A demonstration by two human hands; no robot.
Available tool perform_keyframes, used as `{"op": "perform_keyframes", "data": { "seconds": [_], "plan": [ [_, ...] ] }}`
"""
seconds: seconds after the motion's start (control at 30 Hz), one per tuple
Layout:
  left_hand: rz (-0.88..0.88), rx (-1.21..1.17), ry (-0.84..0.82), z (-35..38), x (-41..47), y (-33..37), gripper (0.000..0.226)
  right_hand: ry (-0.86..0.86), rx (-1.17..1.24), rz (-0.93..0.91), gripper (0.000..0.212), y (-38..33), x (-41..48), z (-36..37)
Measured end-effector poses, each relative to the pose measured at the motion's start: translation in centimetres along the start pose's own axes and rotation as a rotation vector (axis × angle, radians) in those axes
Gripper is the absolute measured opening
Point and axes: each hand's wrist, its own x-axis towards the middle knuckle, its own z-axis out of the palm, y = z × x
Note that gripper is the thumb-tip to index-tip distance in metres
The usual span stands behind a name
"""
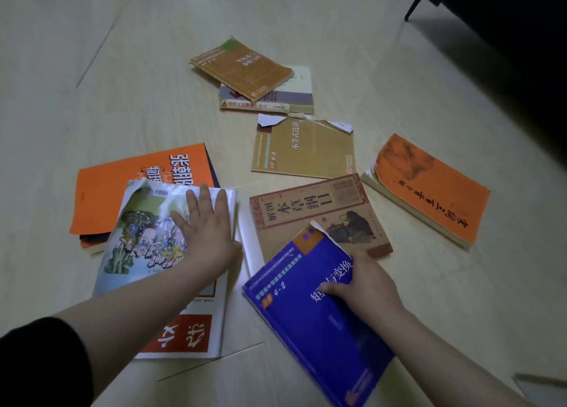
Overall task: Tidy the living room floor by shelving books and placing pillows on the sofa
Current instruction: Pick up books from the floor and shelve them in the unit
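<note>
Several books lie scattered on the pale floor. My right hand [365, 284] grips the right edge of a blue book [310, 314], thumb on its cover; the book's far end rests on a tan book with large black characters [310, 210]. My left hand [205, 225] lies flat, fingers spread, on a white illustrated book [144, 231], which overlaps a large orange book [135, 185]. Further off lie a torn yellow-brown book [303, 149], an orange book at the right [429, 185], and a brown book [242, 69] stacked on a grey-and-white one [288, 99].
A dark piece of furniture with a thin black leg [414, 4] fills the upper right corner. Bare floor [92, 69] stretches to the left and far side. A dark object edge [540, 379] shows at the bottom right.
</note>
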Motion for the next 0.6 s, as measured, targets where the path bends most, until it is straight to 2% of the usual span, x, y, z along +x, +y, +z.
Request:
{"op": "perform_keyframes", "data": {
  "seconds": [0.1,0.3,0.5,0.6],
  "plan": [
    [0.032,-0.117,0.045,0.2,-0.3,0.3,0.091,0.006,0.129,0.034,0.073,0.5,0.0,0.5],
    [0.15,-0.322,0.019,-0.4,-1.3,-0.2,0.086,0.067,0.066,0.096,0.071,-1.4,3.5,-0.9],
    [0.494,-0.374,-0.162,1.2,-5.3,0.2,0.086,0.213,0.039,0.015,0.034,0.1,4.3,-4.4],
    [0.595,-0.364,-0.235,2.2,-6.0,0.1,0.087,0.332,0.009,-0.042,0.026,2.6,3.2,-6.9]
  ]
}}
